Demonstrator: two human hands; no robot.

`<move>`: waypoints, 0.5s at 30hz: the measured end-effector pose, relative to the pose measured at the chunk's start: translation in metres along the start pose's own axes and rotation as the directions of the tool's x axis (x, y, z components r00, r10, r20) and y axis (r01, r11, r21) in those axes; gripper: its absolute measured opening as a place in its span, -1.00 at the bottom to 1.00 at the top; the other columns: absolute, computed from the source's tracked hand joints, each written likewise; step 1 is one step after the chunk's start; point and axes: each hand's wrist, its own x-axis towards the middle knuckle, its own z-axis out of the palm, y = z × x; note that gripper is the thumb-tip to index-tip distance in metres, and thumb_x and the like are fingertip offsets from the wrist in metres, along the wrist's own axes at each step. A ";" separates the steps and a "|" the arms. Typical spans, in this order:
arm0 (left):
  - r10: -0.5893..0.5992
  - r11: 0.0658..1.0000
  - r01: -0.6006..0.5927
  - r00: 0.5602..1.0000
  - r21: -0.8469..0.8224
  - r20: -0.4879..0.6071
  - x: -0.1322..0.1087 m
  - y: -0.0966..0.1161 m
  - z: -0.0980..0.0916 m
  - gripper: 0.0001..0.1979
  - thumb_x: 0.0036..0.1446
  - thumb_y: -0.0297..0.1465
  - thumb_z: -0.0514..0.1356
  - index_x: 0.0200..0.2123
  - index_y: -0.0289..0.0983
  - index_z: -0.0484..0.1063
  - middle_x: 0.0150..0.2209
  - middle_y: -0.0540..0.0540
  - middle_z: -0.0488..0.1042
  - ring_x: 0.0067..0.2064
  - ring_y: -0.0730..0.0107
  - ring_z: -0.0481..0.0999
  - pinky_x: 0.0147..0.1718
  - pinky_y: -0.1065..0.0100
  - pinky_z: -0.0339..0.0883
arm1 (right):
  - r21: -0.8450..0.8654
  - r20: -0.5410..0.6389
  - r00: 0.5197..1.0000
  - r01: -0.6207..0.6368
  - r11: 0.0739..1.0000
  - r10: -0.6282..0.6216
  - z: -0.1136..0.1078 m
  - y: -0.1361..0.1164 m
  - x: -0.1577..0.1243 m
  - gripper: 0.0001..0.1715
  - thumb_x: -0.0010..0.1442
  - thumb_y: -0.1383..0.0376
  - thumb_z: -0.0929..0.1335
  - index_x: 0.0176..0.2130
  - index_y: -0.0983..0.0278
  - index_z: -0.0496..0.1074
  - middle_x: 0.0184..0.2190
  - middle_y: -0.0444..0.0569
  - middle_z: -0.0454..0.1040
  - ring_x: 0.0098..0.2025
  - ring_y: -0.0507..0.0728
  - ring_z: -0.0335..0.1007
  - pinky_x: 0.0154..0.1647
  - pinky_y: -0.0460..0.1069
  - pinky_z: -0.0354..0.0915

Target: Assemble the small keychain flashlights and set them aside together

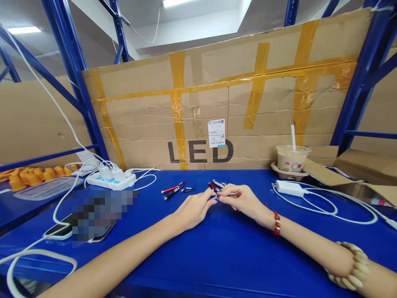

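My left hand (194,209) and my right hand (240,203) meet over the blue table, both with fingers pinched. In my right hand is a slim silver tube (233,193), mostly covered by the fingers. Between the fingertips of the two hands shows a tiny shiny metal part (216,197), too small to make out. Just beyond them lie a red pen-like tube (212,186) and a silver one (218,183). Left of my left hand are a red tube with a clip (170,189), a black tube (171,193) and a small black carabiner clip (187,190).
A white power strip (111,181) with plugs and cables stands at left, near phones (58,231) and a blurred patch. At right are a drink cup (292,159) with a straw, a white adapter (290,188) with its cable, and open cardboard. A cardboard wall (142,124) closes the back.
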 end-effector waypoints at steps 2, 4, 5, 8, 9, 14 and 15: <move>0.008 1.000 -0.008 1.000 -0.029 0.003 -0.001 0.001 0.000 -0.87 0.24 -0.35 -0.13 -0.26 -0.25 0.14 -0.29 -0.04 0.42 -0.27 0.37 0.45 -0.33 0.43 0.24 | 0.003 0.011 1.000 -0.001 1.000 0.001 0.000 -0.003 -0.001 -0.64 -0.22 0.11 0.45 -0.54 0.37 0.43 -0.44 -0.08 0.33 -0.69 -0.16 0.10 -0.74 -0.16 0.04; 0.013 0.998 -0.014 1.000 -0.055 -0.002 -0.001 0.002 0.000 -0.88 0.24 -0.36 -0.12 -0.25 -0.26 0.13 -0.26 -0.06 0.42 -0.24 0.36 0.45 -0.31 0.42 0.25 | 0.003 0.020 1.000 0.010 1.000 -0.010 0.000 -0.005 -0.001 -0.64 -0.23 0.11 0.46 -0.57 0.37 0.43 -0.45 -0.08 0.31 -0.68 -0.15 0.11 -0.75 -0.16 0.04; 0.017 0.998 -0.018 1.000 -0.064 -0.008 -0.002 0.002 0.001 -0.88 0.24 -0.36 -0.12 -0.26 -0.26 0.13 -0.24 -0.07 0.42 -0.22 0.35 0.45 -0.30 0.42 0.25 | 0.002 0.023 1.000 0.019 1.000 -0.020 0.000 -0.005 -0.002 -0.64 -0.23 0.11 0.46 -0.57 0.37 0.42 -0.46 -0.08 0.30 -0.68 -0.15 0.12 -0.76 -0.16 0.04; 0.043 0.997 -0.044 0.999 -0.058 -0.023 -0.003 0.002 0.002 -0.89 0.23 -0.36 -0.10 -0.29 -0.27 0.12 -0.21 -0.11 0.43 -0.19 0.33 0.45 -0.28 0.40 0.27 | -0.012 0.037 0.998 0.053 0.999 -0.052 0.001 -0.002 -0.003 -0.66 -0.20 0.12 0.45 -0.56 0.37 0.42 -0.45 -0.09 0.29 -0.69 -0.16 0.10 -0.75 -0.15 0.05; 0.056 0.997 -0.057 0.998 -0.049 -0.029 -0.003 0.002 0.002 -0.90 0.23 -0.36 -0.10 -0.30 -0.26 0.12 -0.21 -0.11 0.43 -0.18 0.32 0.45 -0.27 0.39 0.27 | -0.021 0.040 0.997 0.064 0.998 -0.063 0.001 -0.001 -0.003 -0.66 -0.18 0.13 0.44 -0.55 0.38 0.43 -0.45 -0.09 0.28 -0.70 -0.16 0.10 -0.74 -0.14 0.05; 0.120 0.993 -0.120 0.988 0.005 -0.096 -0.004 -0.002 0.006 -0.90 0.22 -0.37 -0.08 -0.31 -0.27 0.15 -0.20 -0.11 0.44 -0.15 0.30 0.45 -0.29 0.40 0.30 | -0.101 0.013 0.994 0.110 0.989 -0.109 0.002 0.000 -0.004 -0.69 -0.15 0.16 0.43 -0.58 0.38 0.42 -0.48 -0.07 0.30 -0.60 -0.10 0.14 -0.64 -0.12 0.09; 0.136 0.991 -0.134 0.984 0.022 -0.112 -0.004 -0.003 0.006 -0.90 0.22 -0.38 -0.07 -0.31 -0.27 0.15 -0.21 -0.12 0.44 -0.16 0.30 0.46 -0.29 0.39 0.30 | -0.121 0.008 0.993 0.120 0.985 -0.120 0.002 -0.001 -0.005 -0.70 -0.14 0.17 0.43 -0.59 0.38 0.42 -0.49 -0.07 0.31 -0.56 -0.08 0.16 -0.60 -0.12 0.11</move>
